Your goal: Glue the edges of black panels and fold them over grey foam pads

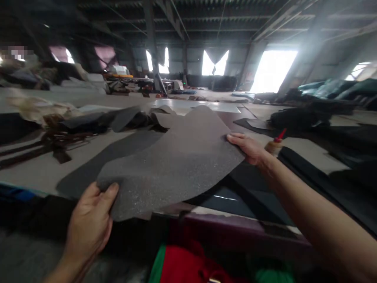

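A large grey cut sheet piece (pixel 176 165), with curved edges and small pale specks, spans between my hands above the table's front edge. My left hand (pixel 92 216) pinches its lower left corner, thumb on top. On the right side, my right hand (pixel 246 147) grips the sheet's edge with the thumb above; the other fingers are partly hidden. Beneath it to the left lies another dark grey piece (pixel 88 169) of similar look. A bottle with a red nozzle (pixel 273 147) stands just beyond my right wrist.
Dark brown strips (pixel 59 145) and crumpled pale material (pixel 38 106) lie on the left of the table. Dark folded material (pixel 300 114) sits at the right. A dark glossy panel (pixel 229 196) lies along the front edge. A metal post (pixel 151 43) rises in the background.
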Motion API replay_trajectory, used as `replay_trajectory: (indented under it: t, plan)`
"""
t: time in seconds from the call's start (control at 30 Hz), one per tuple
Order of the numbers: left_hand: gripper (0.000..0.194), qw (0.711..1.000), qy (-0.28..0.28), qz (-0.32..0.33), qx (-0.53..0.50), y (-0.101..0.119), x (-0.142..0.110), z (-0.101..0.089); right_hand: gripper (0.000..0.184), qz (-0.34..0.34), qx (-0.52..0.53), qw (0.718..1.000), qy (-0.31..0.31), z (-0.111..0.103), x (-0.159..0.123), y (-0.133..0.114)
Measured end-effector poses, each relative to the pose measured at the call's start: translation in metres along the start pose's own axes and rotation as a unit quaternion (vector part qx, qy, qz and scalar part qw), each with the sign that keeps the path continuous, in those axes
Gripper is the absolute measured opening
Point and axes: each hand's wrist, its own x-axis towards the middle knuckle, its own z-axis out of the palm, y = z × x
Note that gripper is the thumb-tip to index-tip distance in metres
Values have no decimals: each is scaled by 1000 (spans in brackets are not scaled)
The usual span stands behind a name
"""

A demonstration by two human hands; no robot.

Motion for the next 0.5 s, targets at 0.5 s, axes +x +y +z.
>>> replay_trajectory:
  t: [0.5]
  plan:
    - [40, 940, -227, 24, 253, -47, 30, 118, 43, 63, -164, 953, 246, -159, -162, 68]
